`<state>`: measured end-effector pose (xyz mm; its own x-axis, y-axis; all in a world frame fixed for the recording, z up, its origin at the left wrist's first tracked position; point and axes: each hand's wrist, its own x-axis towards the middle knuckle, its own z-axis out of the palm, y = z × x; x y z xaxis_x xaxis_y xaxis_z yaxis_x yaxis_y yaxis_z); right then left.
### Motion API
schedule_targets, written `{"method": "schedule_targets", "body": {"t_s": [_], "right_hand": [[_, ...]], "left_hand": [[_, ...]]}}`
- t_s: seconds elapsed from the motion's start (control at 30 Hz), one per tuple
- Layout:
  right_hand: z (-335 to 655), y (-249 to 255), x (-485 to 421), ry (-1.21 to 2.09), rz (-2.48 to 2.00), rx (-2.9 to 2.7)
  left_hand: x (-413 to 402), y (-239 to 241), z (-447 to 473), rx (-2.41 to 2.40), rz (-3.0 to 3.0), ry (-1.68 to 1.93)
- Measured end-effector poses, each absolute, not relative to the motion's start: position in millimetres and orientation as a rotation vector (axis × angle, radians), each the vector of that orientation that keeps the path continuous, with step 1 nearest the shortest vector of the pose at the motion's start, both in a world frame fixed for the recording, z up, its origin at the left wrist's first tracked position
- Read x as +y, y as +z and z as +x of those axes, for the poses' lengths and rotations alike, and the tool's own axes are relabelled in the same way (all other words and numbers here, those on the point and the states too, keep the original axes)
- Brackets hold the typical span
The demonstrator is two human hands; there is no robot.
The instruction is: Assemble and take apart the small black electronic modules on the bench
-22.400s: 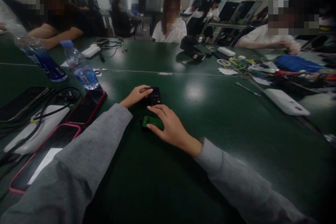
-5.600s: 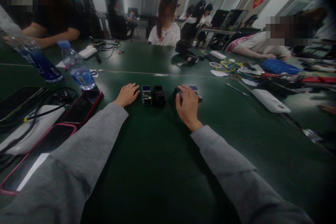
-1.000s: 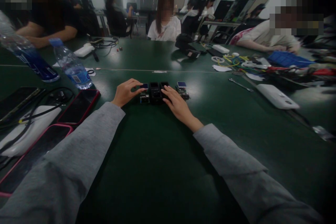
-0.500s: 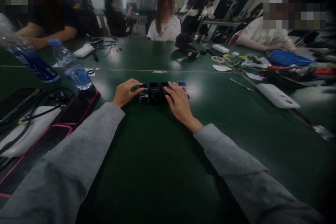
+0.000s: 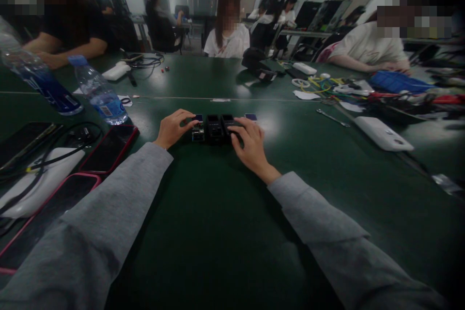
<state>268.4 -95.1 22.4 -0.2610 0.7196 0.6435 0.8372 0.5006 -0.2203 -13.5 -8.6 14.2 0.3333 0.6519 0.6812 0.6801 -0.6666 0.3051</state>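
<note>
Seemingly the lining-up is nearly done: from the head camera, a display board (image 5: 198, 131), two black cases (image 5: 215, 129) and a second display board (image 5: 251, 117) stand in a row at 12 o'clock on the green table (image 5: 225, 232). The left hand (image 5: 173, 129) pinches the first board with bent fingertips. The right hand (image 5: 251, 147) curls over the right-hand case, but I cannot tell if it grips. The second board sits slightly apart, probably left to close up. From the row, bare tabletop lies at 6 o'clock; a red-cased phone (image 5: 111, 147) crowds 9 o'clock, and a wrench (image 5: 332, 117) and a white power bank (image 5: 383, 133) lie toward 3.
</note>
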Motion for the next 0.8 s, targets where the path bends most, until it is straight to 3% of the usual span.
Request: {"method": "schedule_targets", "body": {"t_s": [0.27, 0.8], "right_hand": [[263.0, 21.5, -98.6, -0.228, -1.196, -2.407], [261.1, 24.4, -99.0, -0.141, -1.136, -2.468]], "left_hand": [[-7.4, 13.9, -13.2, -1.258, -2.561, -1.300], [-7.4, 14.6, -13.7, -1.292, -2.583, -1.287]]}}
